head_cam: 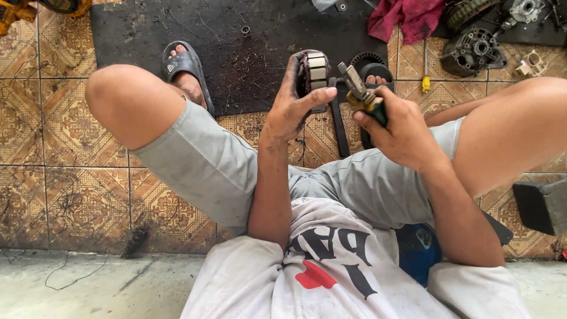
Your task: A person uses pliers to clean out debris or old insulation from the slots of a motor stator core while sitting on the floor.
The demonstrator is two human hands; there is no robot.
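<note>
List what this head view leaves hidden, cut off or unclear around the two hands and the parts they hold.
- Round metal part: its far side and centre are covered by the left hand.
- Pliers: handles buried in the right hand; whether the tips touch the part is unclear.
- Engine casing and red rag: cut off by the top edge.
- Dark block: cut by the right edge.

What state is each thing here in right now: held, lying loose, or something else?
Left hand: shut around the round metal part.
Round metal part: held up off the floor, edge toward the camera.
Right hand: shut on the pliers.
Pliers: held, jaws pointing at the round part, near it.
Yellow-handled screwdriver: lying on the tiles.
Red cloth: crumpled on the floor.
Black mat: flat, dirty.
</note>
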